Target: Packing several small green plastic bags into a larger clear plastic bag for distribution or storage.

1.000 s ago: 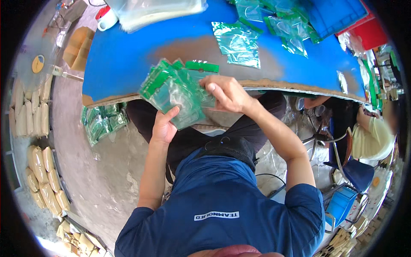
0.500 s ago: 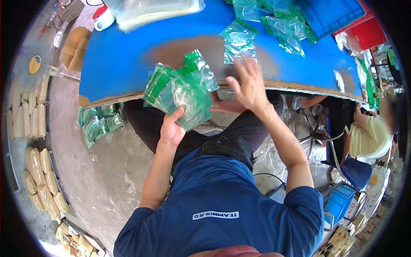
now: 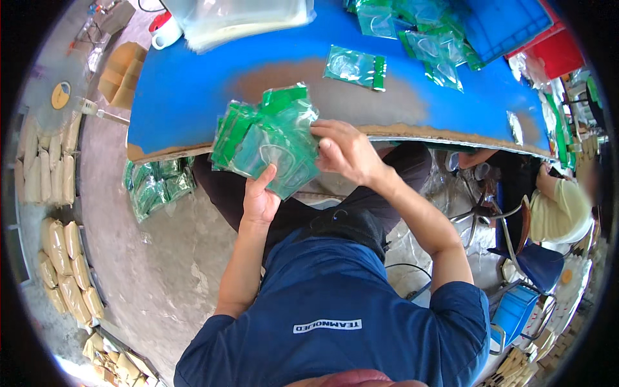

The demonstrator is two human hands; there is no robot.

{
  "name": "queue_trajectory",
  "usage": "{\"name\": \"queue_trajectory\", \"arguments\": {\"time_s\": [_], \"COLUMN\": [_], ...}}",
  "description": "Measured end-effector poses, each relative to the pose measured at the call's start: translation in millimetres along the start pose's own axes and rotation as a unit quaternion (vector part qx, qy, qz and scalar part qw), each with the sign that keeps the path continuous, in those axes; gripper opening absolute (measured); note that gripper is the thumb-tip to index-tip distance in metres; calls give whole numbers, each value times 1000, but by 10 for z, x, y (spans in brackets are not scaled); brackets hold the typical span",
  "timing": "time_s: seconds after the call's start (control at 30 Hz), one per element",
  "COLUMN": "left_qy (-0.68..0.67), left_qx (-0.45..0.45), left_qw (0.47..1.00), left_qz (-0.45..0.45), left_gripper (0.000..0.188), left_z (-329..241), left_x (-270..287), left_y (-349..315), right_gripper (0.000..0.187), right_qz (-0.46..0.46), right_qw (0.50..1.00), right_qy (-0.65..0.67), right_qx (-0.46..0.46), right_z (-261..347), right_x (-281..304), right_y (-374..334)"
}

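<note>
My left hand holds a fanned stack of clear green-topped plastic packets from below, just in front of the blue table's worn front edge. My right hand grips the right side of the same stack, thumb and fingers on the top packet. One single packet lies flat on the table beyond the stack. More loose packets are heaped at the table's far right.
A pile of green packets lies on the concrete floor at my left. Tan filled bags line the floor's left side. A pile of clear bags and a white mug sit at the table's far side. Another person sits at right.
My right hand reached out to the table, then came back to the stack's right side. The stack shifted right and now sits higher against the table edge.
</note>
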State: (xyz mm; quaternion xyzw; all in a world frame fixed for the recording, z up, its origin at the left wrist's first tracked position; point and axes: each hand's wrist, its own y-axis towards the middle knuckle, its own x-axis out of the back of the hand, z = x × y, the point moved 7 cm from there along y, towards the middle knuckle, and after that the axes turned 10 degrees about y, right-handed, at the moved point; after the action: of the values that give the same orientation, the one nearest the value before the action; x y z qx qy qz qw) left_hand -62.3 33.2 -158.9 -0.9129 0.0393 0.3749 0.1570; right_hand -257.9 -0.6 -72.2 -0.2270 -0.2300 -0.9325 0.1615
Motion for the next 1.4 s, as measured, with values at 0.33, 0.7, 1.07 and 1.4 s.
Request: {"name": "queue_trajectory", "arguments": {"time_s": [0.33,0.7,1.07,1.4], "left_qy": [-32,24,36,-56], "left_qx": [-3,112,80,26], "left_qw": [999,993,995,997], "left_qz": [-3,29,46,44], "left_gripper": [53,61,57,58], "left_z": [-4,231,134,9], "left_x": [59,72,68,317], "left_y": [7,86,56,43], "right_gripper": [43,48,86,51], "right_qz": [-47,-298,-72,-192], "right_qw": [996,873,869,965], "right_qy": [-77,-364,-352,-140], "right_qx": [-2,-133,-341,-111], "right_z": [-260,-1746,-1375,-535], "right_x": [153,2544,1505,907], "right_y": [426,250,545,592]}}
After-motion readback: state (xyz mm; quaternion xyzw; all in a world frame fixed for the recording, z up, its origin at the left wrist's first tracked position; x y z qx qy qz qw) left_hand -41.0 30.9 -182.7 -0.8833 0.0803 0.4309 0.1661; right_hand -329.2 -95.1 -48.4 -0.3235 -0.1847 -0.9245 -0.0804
